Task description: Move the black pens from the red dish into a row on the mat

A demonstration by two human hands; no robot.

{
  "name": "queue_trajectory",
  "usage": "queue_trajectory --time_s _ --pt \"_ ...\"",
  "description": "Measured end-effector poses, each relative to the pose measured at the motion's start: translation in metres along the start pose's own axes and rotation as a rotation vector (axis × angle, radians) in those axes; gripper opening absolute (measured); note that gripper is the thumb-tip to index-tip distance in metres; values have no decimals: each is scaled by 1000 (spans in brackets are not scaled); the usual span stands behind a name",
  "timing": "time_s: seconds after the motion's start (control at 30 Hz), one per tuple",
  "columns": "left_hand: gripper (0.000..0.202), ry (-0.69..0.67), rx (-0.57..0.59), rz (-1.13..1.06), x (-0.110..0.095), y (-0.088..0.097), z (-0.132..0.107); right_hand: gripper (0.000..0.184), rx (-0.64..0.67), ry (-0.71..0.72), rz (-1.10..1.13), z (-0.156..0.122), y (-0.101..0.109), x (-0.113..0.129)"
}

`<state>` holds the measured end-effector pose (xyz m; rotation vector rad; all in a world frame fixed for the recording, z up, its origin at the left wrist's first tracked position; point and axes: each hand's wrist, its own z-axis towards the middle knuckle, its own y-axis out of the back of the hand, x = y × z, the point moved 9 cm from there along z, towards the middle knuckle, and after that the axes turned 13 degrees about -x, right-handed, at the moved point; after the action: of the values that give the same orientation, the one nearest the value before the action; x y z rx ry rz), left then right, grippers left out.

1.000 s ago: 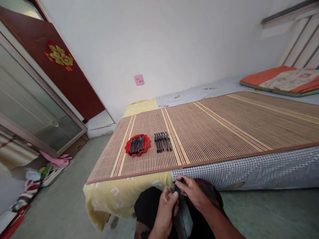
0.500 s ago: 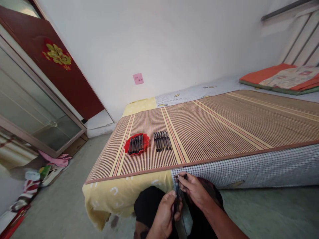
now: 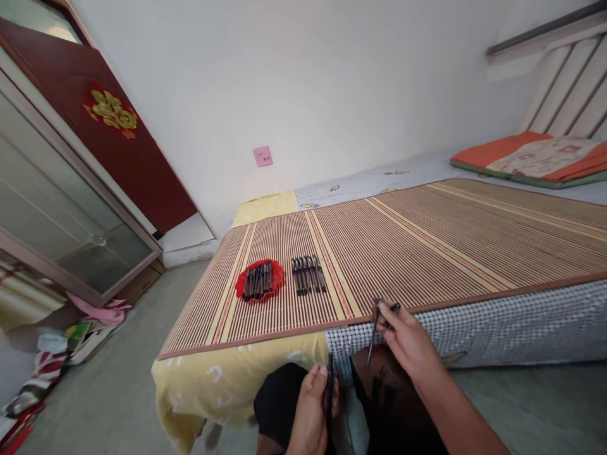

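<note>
Low in front of me, my left hand (image 3: 310, 407) is closed around a black pen barrel (image 3: 330, 382) held upright. Up and to the right, the fingers of my right hand (image 3: 408, 344) pinch a thin pen refill (image 3: 372, 344) that points downward, clear of the barrel. A small dark piece (image 3: 395, 308) shows by the right fingertips; I cannot make out its kind. On the mat, several black pens (image 3: 258, 280) lie in a red scalloped plate (image 3: 239, 289). Beside the plate several more pens (image 3: 308, 276) lie in a row.
A striped bamboo mat (image 3: 403, 272) covers the bed, whose front edge is by my knees. Folded orange bedding (image 3: 497, 148) lies at the far right. A pink note (image 3: 262, 156) is on the wall. Clothes and other items (image 3: 57, 360) lie on the floor at left.
My right hand has moved up and right, away from the left, with the refill now out of the barrel. My left hand still holds the barrel in about the same place.
</note>
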<state>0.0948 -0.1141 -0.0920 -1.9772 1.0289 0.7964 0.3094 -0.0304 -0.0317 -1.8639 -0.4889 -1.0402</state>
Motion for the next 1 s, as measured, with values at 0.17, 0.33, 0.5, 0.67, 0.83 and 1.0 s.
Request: queue_trajectory --time_s 0.17,0.33,0.5,0.67,0.83,1.0 --pt "42 -134 41 -81 -33 -26 5 34 343 -92 -383 -41 -46 -44" --pt "39 -277 26 -9 -57 -55 19 37 396 -2 -573 -36 -72 -47" --pt "33 -427 -1 125 -86 -83 39 33 441 23 -573 -1 -94 -22" --pt "18 -776 -224 331 -123 -95 41 33 447 -11 -553 70 -128 -4" --pt "20 -1154 -189 610 -119 -114 28 29 385 -39 -832 145 -155 -24" --pt "22 -1364 -119 783 -102 -119 27 23 305 0 -1038 182 -163 -56"
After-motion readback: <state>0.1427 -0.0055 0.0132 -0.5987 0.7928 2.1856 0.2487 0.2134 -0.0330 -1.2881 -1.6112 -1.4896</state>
